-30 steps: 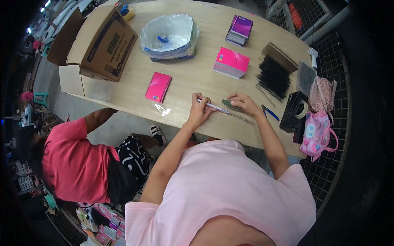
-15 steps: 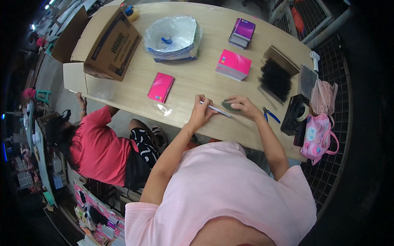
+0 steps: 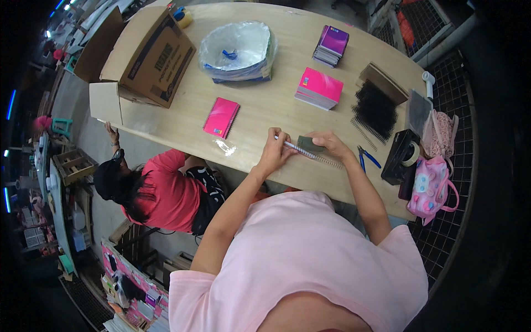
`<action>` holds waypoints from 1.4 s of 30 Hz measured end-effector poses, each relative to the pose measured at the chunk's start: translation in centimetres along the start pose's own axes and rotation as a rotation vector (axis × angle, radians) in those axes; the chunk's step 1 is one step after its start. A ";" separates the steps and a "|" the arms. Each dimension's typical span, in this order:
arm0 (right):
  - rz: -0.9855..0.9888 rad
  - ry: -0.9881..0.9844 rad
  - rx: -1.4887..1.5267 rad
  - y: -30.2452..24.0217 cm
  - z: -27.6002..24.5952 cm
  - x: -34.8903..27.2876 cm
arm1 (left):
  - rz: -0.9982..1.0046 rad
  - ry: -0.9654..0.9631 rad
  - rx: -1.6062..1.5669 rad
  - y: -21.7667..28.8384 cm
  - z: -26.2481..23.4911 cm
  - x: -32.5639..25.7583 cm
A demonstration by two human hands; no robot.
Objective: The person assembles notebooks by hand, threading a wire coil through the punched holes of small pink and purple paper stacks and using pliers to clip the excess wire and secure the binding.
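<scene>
The left hand [image 3: 275,153] grips a thin white-edged pad [image 3: 297,148] at the table's [image 3: 251,124] near edge; a wire coil [image 3: 330,162] trails from it to the right. The right hand [image 3: 332,146] holds a dark green piece [image 3: 310,144] just beside the pad. Blue-handled pliers [image 3: 371,159] lie farther right, near black coils [image 3: 375,113]. A pink notebook [image 3: 221,117] lies to the left; pink notebooks [image 3: 319,88] stand stacked beyond the hands. At the far left sits a cardboard box [image 3: 149,61].

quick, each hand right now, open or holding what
Left hand: closed, holding a slim white item, seen edge-on.
Right hand: holding a dark green pad.
</scene>
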State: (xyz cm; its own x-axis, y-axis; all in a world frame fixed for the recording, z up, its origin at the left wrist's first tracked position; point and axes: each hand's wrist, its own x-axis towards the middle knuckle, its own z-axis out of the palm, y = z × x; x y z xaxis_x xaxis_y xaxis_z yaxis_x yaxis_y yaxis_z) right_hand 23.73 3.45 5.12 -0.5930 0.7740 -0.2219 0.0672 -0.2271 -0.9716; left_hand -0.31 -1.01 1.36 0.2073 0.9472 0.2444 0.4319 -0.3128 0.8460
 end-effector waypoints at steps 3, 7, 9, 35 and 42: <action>-0.029 0.119 -0.550 -0.4 1.0 0.2 | 0.016 -0.019 0.053 0.2 -0.2 0.1; -0.053 0.272 -0.559 -0.4 0.7 0.7 | 0.042 0.211 -0.089 -2.3 -0.5 -0.2; -0.043 0.081 -0.420 0.1 1.4 0.6 | -0.302 0.064 -0.561 -3.9 -1.1 -0.9; 0.062 0.056 -0.190 0.0 1.7 1.7 | -0.326 -0.078 -0.715 -1.6 -3.6 0.2; 0.032 0.017 -0.144 0.1 1.7 1.9 | -0.336 -0.128 -0.701 -0.5 -4.1 0.7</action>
State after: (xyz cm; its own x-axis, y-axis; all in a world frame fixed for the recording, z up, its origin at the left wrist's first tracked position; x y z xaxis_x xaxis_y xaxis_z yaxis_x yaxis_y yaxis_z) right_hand 21.25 3.85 4.78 -0.5749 0.7782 -0.2527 0.2005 -0.1654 -0.9656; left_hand -3.98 0.13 3.04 0.2818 0.9545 -0.0979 -0.1558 0.1462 0.9769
